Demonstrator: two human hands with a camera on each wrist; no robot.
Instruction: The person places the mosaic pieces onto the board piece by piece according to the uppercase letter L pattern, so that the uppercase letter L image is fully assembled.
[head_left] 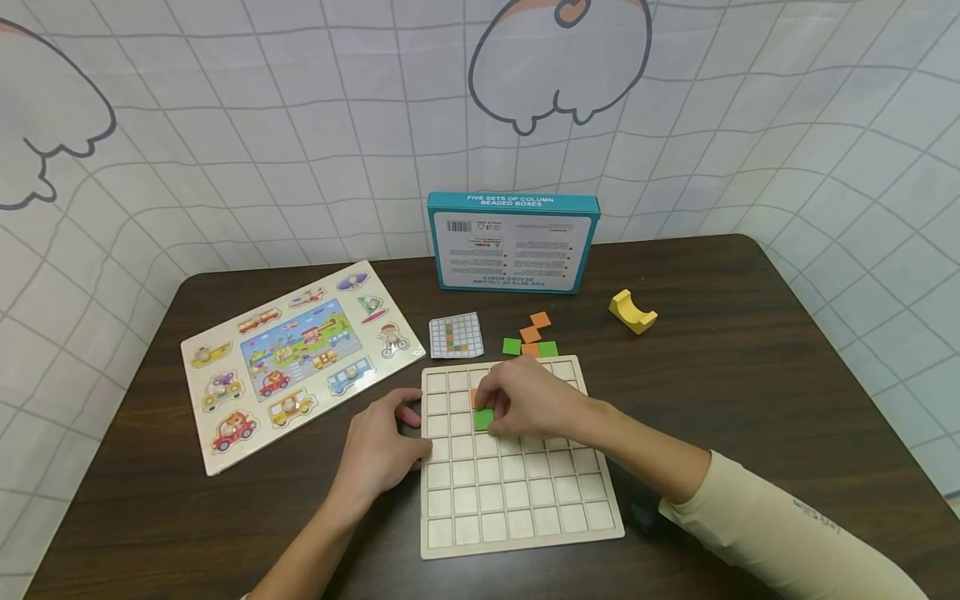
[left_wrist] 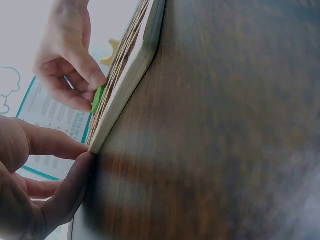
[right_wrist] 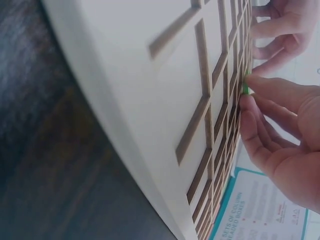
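A pale wooden grid board (head_left: 517, 550) lies on the table in the head view. At its left edge, my left hand (head_left: 378, 446) holds the rim with thumb and bent fingers; the left wrist view shows the fingertips at the board's edge (left_wrist: 122, 92). My right hand (head_left: 536, 400) reaches over the upper part of the board. Its thumb and fingers pinch a green square tile (head_left: 483, 419), seen edge-on in the left wrist view. Just above that tile, an orange tile (head_left: 473, 398) sits on the board, partly hidden by the right hand.
Loose orange (head_left: 540, 319) and green tiles (head_left: 512, 346) lie behind the board, beside a printed pattern card (head_left: 456, 354). A vehicle puzzle (head_left: 225, 458) is at left. A teal-edged box (head_left: 513, 250) stands at the back, and a yellow curved block (head_left: 632, 313) lies to its right.
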